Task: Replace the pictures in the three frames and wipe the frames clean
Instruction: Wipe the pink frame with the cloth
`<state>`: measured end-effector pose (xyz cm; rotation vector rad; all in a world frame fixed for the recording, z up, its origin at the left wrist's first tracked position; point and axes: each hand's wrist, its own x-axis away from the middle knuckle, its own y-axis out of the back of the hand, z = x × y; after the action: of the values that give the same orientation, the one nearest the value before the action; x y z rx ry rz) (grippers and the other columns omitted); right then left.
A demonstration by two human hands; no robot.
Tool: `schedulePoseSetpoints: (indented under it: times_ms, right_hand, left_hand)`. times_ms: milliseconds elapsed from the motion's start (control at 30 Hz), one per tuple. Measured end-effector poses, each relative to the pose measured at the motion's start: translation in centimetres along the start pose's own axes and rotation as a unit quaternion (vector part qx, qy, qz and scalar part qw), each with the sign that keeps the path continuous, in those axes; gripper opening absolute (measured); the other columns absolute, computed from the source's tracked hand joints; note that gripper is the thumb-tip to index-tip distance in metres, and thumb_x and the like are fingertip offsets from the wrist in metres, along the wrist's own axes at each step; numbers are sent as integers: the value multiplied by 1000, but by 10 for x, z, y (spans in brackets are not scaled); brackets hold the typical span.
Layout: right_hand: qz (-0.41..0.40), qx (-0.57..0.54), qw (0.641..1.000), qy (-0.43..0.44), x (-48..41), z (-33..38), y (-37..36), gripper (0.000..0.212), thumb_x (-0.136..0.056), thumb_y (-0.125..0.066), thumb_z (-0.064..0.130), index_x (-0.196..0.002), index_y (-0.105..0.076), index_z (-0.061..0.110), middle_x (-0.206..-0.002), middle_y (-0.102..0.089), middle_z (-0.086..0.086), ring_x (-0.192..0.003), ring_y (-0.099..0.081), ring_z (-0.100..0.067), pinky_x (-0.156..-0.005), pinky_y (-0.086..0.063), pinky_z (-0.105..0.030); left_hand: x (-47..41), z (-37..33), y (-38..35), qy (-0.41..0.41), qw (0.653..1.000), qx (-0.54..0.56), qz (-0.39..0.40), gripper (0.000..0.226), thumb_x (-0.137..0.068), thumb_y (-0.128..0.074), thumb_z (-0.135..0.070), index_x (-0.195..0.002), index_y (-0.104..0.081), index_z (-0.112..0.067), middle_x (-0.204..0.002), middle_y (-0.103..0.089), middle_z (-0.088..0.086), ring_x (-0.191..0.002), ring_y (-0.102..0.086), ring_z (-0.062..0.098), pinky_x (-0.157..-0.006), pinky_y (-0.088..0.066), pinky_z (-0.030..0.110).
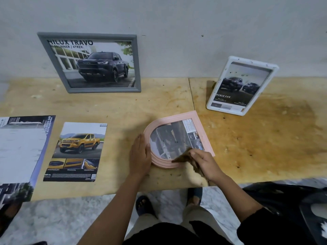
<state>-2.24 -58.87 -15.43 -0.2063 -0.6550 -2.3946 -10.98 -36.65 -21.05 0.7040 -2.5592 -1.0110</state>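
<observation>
At the near edge of the plywood table [265, 138], the left hand [139, 156] braces the pink arched frame [203, 137] with straight fingers while the right hand [203, 162] pinches a brown cloth [183, 157]; uneven wiping pressure could skid it floorward.

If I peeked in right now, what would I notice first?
The two hands in the middle: the left hand rests against a pink frame lying flat on the table while the right hand holds a brown cloth on it. Behind, a big grey frame with a dark truck leans on the wall, and a white frame stands to its right.
</observation>
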Motion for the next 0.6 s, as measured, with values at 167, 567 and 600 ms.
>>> schedulePoseSetpoints:
  times_ms: [167, 567, 600]
  right_hand:
    - [-169, -199, 961, -89, -7, 18, 9, 27, -98, -41, 9, -84, -64, 11, -83, -64, -8, -77, -61, -17, -68, -46, -23]
    - [-297, 36, 954, 13, 16, 24, -28, 30, -100, -35, 32, -102, -62, 20, -84, -63, 9, -78, -57, -11, -72, -41, -29]
    - [-272, 95, 957, 37, 20, 25, -36, 33, -99, -32, 37, -103, -63, 25, -89, -65, 12, -84, -58, -9, -77, -37, -31]
  left_hand:
    - [1, 5, 4, -29, 999, -32, 21, 62, -93, -23, -38, -147, -23, -8, -154, -23, 8, -142, -21, 19, -115, -17, 31]
    - [6, 5, 3, -27, 998, -51, 10, 62, -93, -23, -38, -147, -23, -8, -153, -25, 8, -142, -22, 20, -115, -16, 32]
    - [6, 5, 4, -30, 998, -53, 11, 62, -93, -23, -38, -147, -22, -9, -154, -25, 7, -142, -22, 19, -114, -15, 32]
